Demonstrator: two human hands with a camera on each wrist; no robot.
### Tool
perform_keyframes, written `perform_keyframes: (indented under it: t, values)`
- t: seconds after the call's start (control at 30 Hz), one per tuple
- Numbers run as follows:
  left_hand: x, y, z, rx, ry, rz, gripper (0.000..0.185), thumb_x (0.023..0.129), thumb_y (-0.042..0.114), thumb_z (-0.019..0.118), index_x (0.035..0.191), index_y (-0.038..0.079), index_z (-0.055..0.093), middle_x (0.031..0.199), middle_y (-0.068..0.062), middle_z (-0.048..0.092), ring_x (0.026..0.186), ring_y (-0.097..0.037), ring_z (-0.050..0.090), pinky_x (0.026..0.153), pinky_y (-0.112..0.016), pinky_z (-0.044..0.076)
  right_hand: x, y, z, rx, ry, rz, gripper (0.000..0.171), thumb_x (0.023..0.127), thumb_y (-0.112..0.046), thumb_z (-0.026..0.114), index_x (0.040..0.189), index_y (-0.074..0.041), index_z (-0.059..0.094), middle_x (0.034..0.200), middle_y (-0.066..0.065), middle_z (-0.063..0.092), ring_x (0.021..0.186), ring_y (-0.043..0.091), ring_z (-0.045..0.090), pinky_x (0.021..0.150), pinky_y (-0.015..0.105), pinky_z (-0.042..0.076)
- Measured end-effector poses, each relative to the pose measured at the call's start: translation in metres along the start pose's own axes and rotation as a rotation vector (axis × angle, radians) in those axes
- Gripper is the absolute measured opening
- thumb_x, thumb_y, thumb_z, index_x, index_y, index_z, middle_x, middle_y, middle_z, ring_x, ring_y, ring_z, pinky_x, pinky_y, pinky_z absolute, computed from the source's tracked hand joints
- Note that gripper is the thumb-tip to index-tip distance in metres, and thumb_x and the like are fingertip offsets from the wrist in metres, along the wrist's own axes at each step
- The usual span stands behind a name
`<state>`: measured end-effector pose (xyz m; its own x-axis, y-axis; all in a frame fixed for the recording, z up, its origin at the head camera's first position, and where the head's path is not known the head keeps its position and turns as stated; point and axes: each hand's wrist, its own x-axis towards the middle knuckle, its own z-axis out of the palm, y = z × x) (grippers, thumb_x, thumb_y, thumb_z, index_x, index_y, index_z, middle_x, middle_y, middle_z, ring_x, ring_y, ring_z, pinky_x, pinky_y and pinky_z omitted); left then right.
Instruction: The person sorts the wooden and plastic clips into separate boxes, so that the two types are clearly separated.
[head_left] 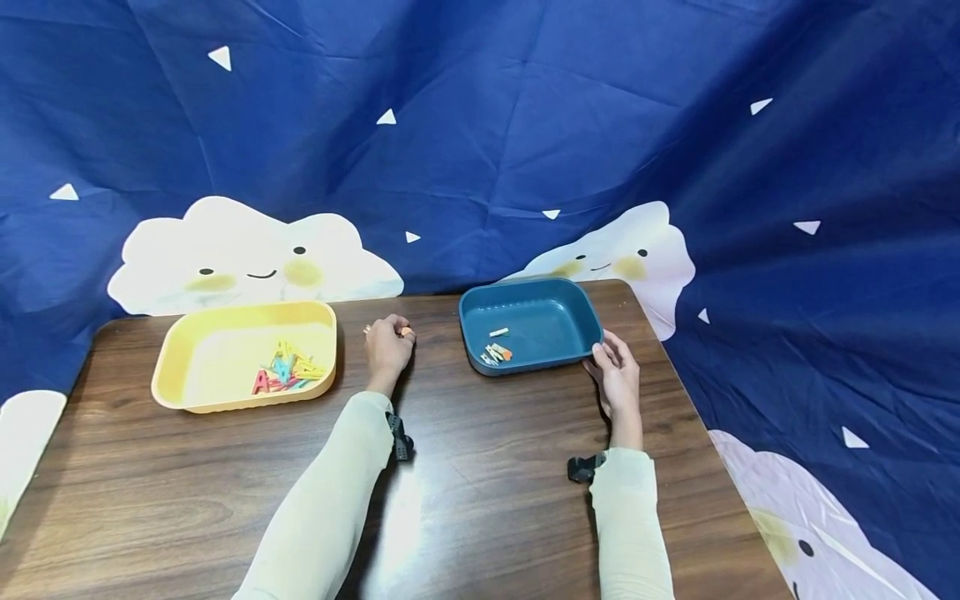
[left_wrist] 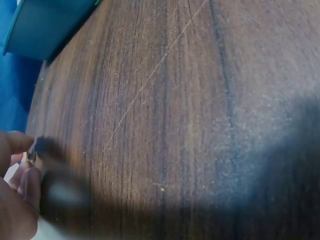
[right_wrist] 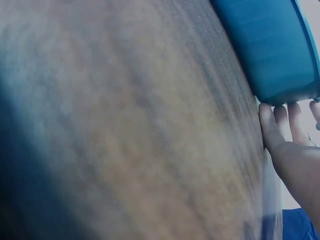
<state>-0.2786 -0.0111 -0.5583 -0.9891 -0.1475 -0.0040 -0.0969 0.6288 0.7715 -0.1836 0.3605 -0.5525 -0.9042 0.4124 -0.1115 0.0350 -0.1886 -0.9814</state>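
On a dark wooden table point(head_left: 487, 475) my left hand point(head_left: 388, 343) rests curled between two trays, pinching a small orange piece point(head_left: 407, 332) at its fingertips. The left wrist view shows those fingers point(left_wrist: 20, 190) bent round something small and blurred. My right hand point(head_left: 617, 371) lies by the near right corner of a blue tray point(head_left: 525, 284), and its fingertips point(right_wrist: 280, 117) touch the blue tray's wall point(right_wrist: 270, 45). A few small pieces point(head_left: 497, 352) lie inside that tray.
A yellow tray point(head_left: 247, 310) stands at the left with several coloured clip-like pieces point(head_left: 288, 371) heaped in its near right corner. A blue cloth with clouds point(head_left: 480, 150) hangs behind the table. The table's right edge runs close to my right hand.
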Motion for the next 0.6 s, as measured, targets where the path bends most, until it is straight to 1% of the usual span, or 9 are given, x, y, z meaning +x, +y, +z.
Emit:
perform_keyframes:
  t: [0.17,0.27,0.43,0.6]
  values:
    - [-0.0022,0.0003,0.0002,-0.012,0.013,-0.007,0.017,0.088,0.006,0.068,0.103,0.004,0.074,0.095,-0.011,0.069,0.094,-0.035,0.064,0.084,-0.048,0.05,-0.0002,0.0012,0.0001,-0.002,0.005,0.002,0.048,0.104,-0.012,0.058,0.148,-0.001,0.045,0.131,0.01,0.05,0.117,0.016,0.052,0.097,0.036,0.053]
    - [-0.0027,-0.0008,0.0003,-0.011,0.028,-0.005,0.017,0.087,0.006,0.066,0.102,0.004,0.074,0.094,-0.011,0.07,0.094,-0.036,0.063,0.088,-0.049,0.05,-0.0004,0.002,-0.0001,0.002,0.008,0.004,0.047,0.104,-0.011,0.058,0.148,-0.001,0.045,0.129,0.009,0.05,0.117,0.016,0.051,0.098,0.036,0.053]
    - [-0.0031,-0.0025,-0.001,-0.035,0.063,-0.01,0.016,0.085,0.006,0.071,0.1,0.004,0.077,0.092,-0.011,0.073,0.098,-0.036,0.063,0.092,-0.049,0.048,-0.0003,0.0027,-0.0002,0.002,0.007,0.007,0.047,0.104,-0.01,0.057,0.148,-0.001,0.045,0.129,0.008,0.05,0.118,0.017,0.05,0.099,0.037,0.053]
    - [-0.0032,-0.0022,-0.0035,-0.051,0.061,-0.017,0.016,0.084,0.008,0.075,0.1,0.005,0.078,0.093,-0.011,0.073,0.099,-0.038,0.063,0.09,-0.049,0.049,0.0003,0.0027,-0.0002,0.0,0.004,0.0,0.047,0.104,-0.011,0.057,0.148,-0.001,0.045,0.129,0.008,0.05,0.119,0.018,0.05,0.098,0.036,0.053]
